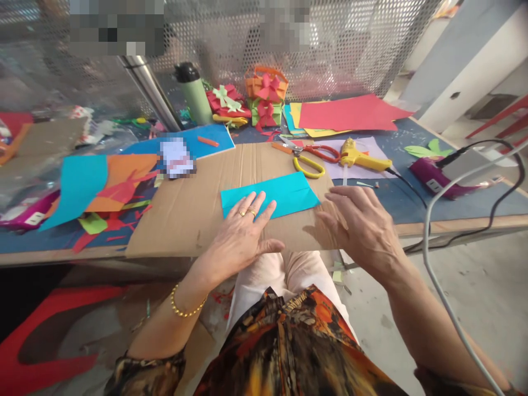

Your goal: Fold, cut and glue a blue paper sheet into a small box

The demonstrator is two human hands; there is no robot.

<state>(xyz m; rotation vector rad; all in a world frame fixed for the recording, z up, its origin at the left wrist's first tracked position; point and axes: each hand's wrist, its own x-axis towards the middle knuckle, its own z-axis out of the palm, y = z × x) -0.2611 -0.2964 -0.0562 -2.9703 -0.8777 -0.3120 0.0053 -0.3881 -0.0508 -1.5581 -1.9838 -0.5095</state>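
Note:
A turquoise paper strip (284,192) with a crease near its right end lies on a sheet of brown cardboard (185,214). My left hand (243,236) rests on the strip's lower left part, fingers spread and flat, with rings on it. To the right of the strip my right hand (363,225) hovers near the cardboard's edge, fingers loosely bent and apart from the thumb, with nothing visible in it. Yellow-handled scissors (309,166) and red-handled scissors (325,152) lie just beyond the strip.
A yellow glue gun (363,157) lies on lilac paper at right, its cord near a purple power strip (433,176). Behind are red paper (350,115), paper baskets (267,99) and a green bottle (193,93). Coloured scraps (119,192) lie left. A white cable (429,247) hangs at right.

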